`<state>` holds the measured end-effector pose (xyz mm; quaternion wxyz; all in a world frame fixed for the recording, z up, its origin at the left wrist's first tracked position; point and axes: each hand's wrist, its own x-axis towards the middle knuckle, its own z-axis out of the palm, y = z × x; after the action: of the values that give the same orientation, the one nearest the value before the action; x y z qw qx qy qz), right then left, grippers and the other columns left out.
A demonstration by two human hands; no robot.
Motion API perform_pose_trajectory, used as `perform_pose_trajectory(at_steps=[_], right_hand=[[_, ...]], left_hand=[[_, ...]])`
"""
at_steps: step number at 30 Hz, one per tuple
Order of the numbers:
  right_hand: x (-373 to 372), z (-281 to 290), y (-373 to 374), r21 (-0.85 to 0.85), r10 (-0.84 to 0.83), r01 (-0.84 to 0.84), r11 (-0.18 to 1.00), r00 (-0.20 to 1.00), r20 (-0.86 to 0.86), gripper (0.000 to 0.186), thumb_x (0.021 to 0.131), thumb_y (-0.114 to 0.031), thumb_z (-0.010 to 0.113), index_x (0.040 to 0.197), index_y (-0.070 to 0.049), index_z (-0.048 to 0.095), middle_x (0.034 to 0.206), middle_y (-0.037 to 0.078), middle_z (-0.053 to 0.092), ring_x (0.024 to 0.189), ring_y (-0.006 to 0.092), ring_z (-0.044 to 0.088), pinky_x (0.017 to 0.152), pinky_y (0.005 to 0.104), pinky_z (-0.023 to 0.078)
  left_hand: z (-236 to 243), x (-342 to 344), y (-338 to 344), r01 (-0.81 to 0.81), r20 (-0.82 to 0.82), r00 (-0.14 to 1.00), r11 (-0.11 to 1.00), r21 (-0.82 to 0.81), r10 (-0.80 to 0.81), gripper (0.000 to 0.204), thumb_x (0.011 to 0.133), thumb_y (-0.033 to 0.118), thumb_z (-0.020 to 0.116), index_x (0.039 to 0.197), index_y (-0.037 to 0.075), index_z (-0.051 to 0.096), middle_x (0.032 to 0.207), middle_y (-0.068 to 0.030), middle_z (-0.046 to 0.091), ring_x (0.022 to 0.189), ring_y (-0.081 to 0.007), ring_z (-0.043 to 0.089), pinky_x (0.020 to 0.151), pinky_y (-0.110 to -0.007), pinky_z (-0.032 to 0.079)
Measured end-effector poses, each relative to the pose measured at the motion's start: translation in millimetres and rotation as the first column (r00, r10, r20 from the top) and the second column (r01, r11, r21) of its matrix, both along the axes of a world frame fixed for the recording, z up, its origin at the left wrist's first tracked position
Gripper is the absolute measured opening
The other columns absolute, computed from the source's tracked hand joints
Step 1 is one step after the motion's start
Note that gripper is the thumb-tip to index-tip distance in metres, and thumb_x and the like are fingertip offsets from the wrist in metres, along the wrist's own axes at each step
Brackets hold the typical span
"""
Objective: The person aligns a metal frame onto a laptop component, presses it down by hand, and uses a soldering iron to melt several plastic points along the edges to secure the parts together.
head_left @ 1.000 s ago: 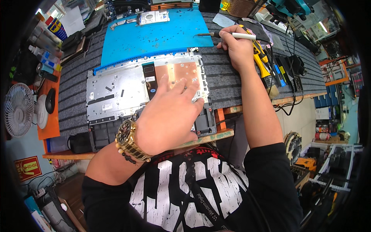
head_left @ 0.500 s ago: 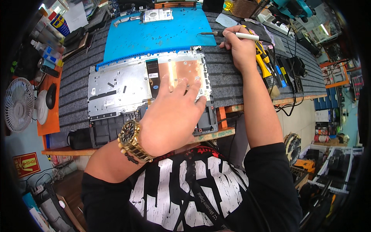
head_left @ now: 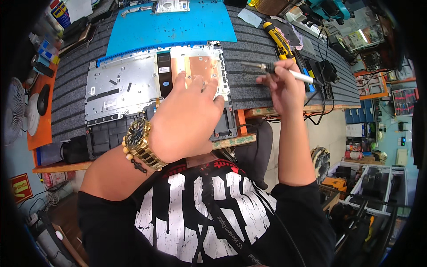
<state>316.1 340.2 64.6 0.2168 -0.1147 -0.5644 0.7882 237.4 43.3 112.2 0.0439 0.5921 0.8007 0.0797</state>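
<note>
My left hand (head_left: 184,116), with a gold watch (head_left: 141,144) on its wrist, rests with fingers spread on the copper-coloured area (head_left: 206,66) of a silver metal laptop chassis (head_left: 129,82). A black strip (head_left: 164,73) runs down the chassis beside my fingers. Off to the right, my right hand (head_left: 288,91) is closed around the white handle of a soldering iron (head_left: 301,77). Its metal tip points left, above the striped table cover and apart from the chassis. The chassis's near edge is partly hidden under my left hand and forearm.
Beyond the chassis lies a blue mat (head_left: 173,27) scattered with small dark bits and bearing a hard drive (head_left: 171,6). A yellow-and-black tool (head_left: 278,39), cables and other tools lie at the right. A white fan (head_left: 14,104) stands left. The wooden table edge (head_left: 240,141) is close to me.
My right hand has come down toward me with the soldering iron, away from the blue mat's edge. The whole view has shifted slightly. My left hand stays on the chassis.
</note>
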Motion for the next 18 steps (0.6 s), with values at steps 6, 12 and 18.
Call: perform_pose_trajectory(at_steps=[6, 12, 18], right_hand=[[38, -8, -24, 0.077, 0.012, -0.013, 0.997, 1.000, 0.017, 0.015, 0.101, 0.000, 0.068, 0.115, -0.003, 0.064, 0.084, 0.002, 0.060, 0.067, 0.0106, 0.052, 0.089, 0.0514, 0.069], [20, -4, -12, 0.058, 0.070, -0.072, 0.996, 0.997, 0.033, 0.018, 0.097, 0.003, 0.067, 0.114, 0.000, 0.066, 0.083, 0.001, 0.060, 0.068, 0.0098, 0.052, 0.089, 0.0469, 0.066], [5, -8, -8, 0.118, 0.068, -0.071, 0.990, 0.997, 0.033, 0.015, 0.095, 0.006, 0.066, 0.109, 0.001, 0.068, 0.080, 0.001, 0.060, 0.065, 0.0095, 0.051, 0.082, 0.0413, 0.065]], left_hand=[[-1, -1, 0, -0.010, 0.051, 0.999, 1.000, 0.001, 0.009, 0.073, 0.071, 0.029, 0.096, 0.136, 0.000, 0.077, 0.149, -0.0232, 0.067, 0.143, -0.0420, 0.062, 0.127, -0.062, 0.043], [-6, -5, 1, -0.007, -0.019, 1.000, 0.998, 0.064, 0.008, 0.073, 0.072, 0.029, 0.096, 0.136, 0.000, 0.077, 0.149, -0.0226, 0.068, 0.143, -0.0407, 0.062, 0.126, -0.060, 0.043], [-4, -5, 2, -0.008, 0.003, 1.000, 1.000, 0.022, 0.008, 0.072, 0.072, 0.030, 0.096, 0.135, -0.001, 0.078, 0.149, -0.0227, 0.067, 0.143, -0.0402, 0.062, 0.126, -0.059, 0.043]])
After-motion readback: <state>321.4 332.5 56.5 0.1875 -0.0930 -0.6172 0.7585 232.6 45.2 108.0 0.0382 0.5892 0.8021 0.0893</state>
